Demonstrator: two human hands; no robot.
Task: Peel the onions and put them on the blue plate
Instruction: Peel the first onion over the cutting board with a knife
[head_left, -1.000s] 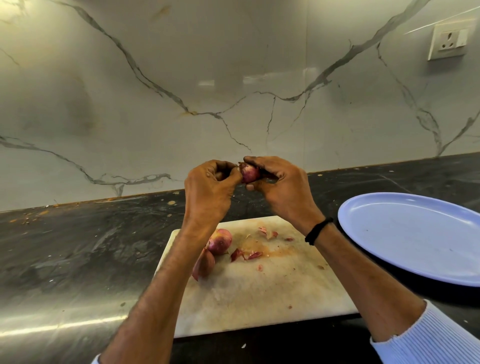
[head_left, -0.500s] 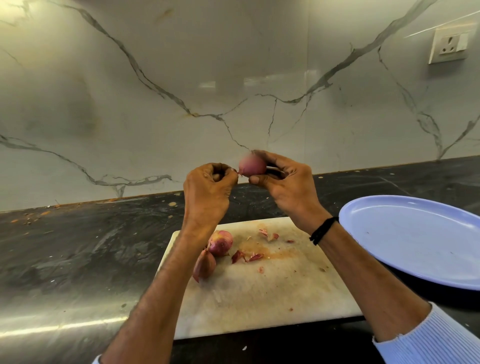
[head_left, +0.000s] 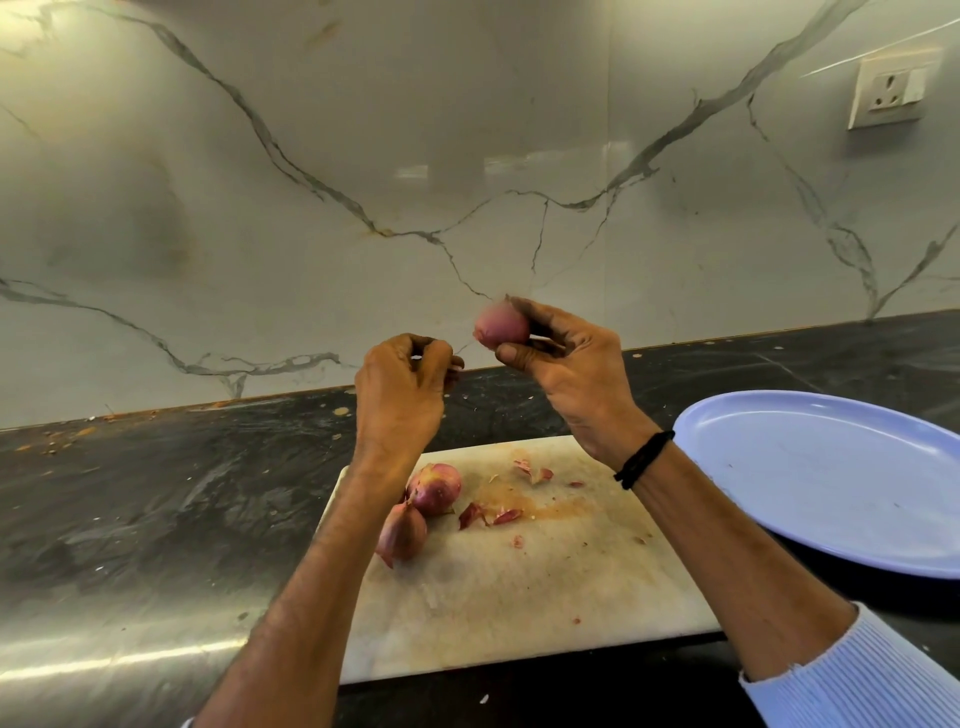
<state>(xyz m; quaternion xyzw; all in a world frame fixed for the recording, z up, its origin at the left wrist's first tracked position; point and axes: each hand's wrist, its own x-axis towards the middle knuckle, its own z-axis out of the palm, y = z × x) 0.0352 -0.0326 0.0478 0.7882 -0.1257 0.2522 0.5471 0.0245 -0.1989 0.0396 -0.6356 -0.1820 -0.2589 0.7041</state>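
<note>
Blue plate (head_left: 831, 483) (veined grey wall (head_left: 467, 130))

Soft, even indoor light. The glossy white marble wall (head_left: 467, 156) carries pale rectangular reflections, and a bright glare streak crosses the dark stone counter (head_left: 156, 519) at lower left. The small pink onion (head_left: 501, 328) is motion-blurred. The round blue plate (head_left: 831, 467) casts a dark shadow beneath its near rim. Wide-angle distortion bends the edges.

Veined marble wall (head_left: 467, 156); black counter (head_left: 156, 493)
</note>
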